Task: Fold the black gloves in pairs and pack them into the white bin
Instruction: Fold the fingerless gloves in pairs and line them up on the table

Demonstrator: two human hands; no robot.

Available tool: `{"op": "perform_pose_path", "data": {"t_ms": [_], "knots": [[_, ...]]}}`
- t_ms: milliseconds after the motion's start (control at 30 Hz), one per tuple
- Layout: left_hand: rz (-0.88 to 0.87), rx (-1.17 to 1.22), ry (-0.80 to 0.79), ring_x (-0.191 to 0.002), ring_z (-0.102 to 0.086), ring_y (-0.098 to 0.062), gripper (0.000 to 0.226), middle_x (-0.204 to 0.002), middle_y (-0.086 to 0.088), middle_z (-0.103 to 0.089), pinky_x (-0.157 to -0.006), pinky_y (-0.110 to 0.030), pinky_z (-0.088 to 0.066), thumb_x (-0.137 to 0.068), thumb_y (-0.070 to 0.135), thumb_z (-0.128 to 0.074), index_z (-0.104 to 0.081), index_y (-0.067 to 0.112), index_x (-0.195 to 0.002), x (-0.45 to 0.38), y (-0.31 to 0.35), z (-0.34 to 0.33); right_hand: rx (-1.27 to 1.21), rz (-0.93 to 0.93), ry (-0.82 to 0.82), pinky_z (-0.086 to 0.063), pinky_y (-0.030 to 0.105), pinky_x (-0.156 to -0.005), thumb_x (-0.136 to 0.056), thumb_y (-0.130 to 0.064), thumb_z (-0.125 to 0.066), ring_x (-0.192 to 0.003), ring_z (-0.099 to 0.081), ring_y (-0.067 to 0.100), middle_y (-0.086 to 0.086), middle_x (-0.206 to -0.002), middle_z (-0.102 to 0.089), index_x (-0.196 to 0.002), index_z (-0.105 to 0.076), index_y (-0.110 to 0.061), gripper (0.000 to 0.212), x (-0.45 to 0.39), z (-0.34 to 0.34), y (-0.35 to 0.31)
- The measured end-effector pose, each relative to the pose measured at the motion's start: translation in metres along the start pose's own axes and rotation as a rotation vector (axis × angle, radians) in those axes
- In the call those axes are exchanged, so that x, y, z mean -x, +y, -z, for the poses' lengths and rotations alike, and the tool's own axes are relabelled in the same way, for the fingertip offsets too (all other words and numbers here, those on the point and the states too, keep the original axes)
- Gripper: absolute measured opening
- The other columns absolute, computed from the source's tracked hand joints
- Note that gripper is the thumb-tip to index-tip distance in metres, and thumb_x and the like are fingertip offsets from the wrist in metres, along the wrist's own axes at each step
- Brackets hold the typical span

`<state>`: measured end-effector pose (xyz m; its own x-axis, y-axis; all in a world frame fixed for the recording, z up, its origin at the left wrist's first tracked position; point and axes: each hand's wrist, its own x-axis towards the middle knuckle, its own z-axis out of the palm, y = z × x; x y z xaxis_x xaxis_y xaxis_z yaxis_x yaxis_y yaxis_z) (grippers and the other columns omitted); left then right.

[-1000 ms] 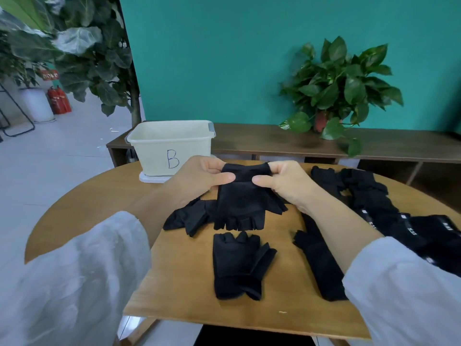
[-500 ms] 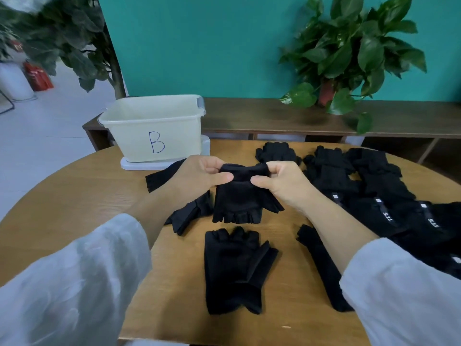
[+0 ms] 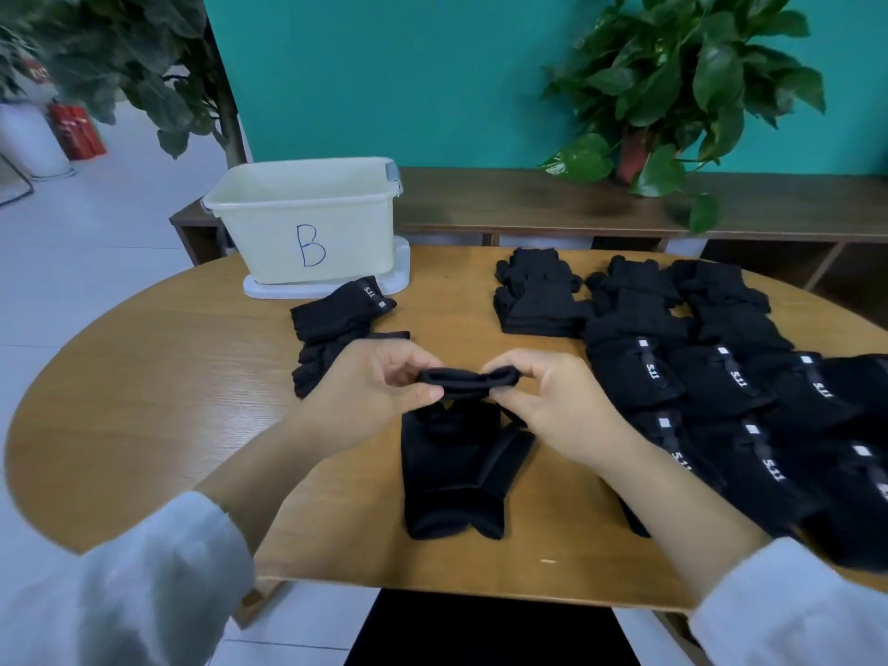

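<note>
While raised above table (image 3: 144, 377), both hands (image 3: 461, 401) pinching glove (image 3: 463, 381) cuff, thumbs underneath

There is one white bin (image 3: 307, 223) with a B on it. Two hands (image 3: 370, 396) (image 3: 562, 406) hold one black glove (image 3: 463, 383). One glove (image 3: 456, 468) lies flat just below it. Right of the bin lie many more gloves (image 3: 721, 372), too piled up to count. Two leafy plants (image 3: 682, 84) (image 3: 129, 55) stand behind.
</note>
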<state>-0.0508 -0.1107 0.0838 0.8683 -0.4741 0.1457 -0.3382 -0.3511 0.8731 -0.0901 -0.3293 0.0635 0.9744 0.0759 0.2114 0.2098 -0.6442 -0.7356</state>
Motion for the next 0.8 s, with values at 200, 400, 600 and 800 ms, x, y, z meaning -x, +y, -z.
{"op": "perform_pose_path", "data": {"t_ms": [200, 400, 600, 800], "knots": [[-0.191, -0.276, -0.004, -0.099, -0.063, -0.006, 0.027, -0.1, 0.019, -0.068, -0.089, -0.028, -0.05, -0.082, 0.006, -0.075, -0.072, 0.03, -0.094, 0.057, -0.052, -0.033, 0.523, 0.301, 0.106, -0.046, 0.036, -0.099, -0.069, -0.009, -0.065, -0.114, -0.064, 0.019, -0.001, -0.113, -0.072, -0.109, -0.074, -0.017, 0.042, 0.058, -0.039, 0.021], [-0.262, -0.435, 0.097, -0.103, -0.056, -0.002, 0.037, -0.108, 0.018, -0.062, -0.09, -0.023, -0.045, -0.078, 0.003, -0.071, -0.07, 0.021, -0.11, 0.068, -0.076, -0.044, 0.672, 0.375, 0.123, -0.046, 0.038, -0.098, -0.054, -0.003, -0.089, -0.114, -0.064, 0.026, 0.008, -0.115, -0.071, -0.106, -0.074, -0.007, 0.054, 0.074, -0.058, 0.029], [-0.314, -0.48, 0.077, -0.099, -0.056, -0.004, 0.036, -0.104, 0.01, -0.066, -0.085, -0.024, -0.046, -0.075, -0.002, -0.071, -0.071, 0.016, -0.106, 0.068, -0.08, -0.046, 0.693, 0.451, 0.164, -0.036, 0.029, -0.102, -0.069, -0.003, -0.073, -0.11, -0.066, 0.022, 0.004, -0.107, -0.073, -0.099, -0.075, -0.009, 0.031, 0.071, -0.063, 0.03], [-0.341, -0.547, 0.064, -0.098, -0.054, -0.005, 0.034, -0.102, 0.009, -0.067, -0.079, -0.029, -0.052, -0.075, -0.003, -0.07, -0.069, 0.016, -0.103, 0.07, -0.08, -0.045, 0.799, 0.495, 0.152, -0.038, 0.029, -0.092, -0.078, -0.006, -0.058, -0.102, -0.068, 0.02, 0.001, -0.095, -0.074, -0.091, -0.073, -0.01, 0.02, 0.071, -0.064, 0.028]]}}
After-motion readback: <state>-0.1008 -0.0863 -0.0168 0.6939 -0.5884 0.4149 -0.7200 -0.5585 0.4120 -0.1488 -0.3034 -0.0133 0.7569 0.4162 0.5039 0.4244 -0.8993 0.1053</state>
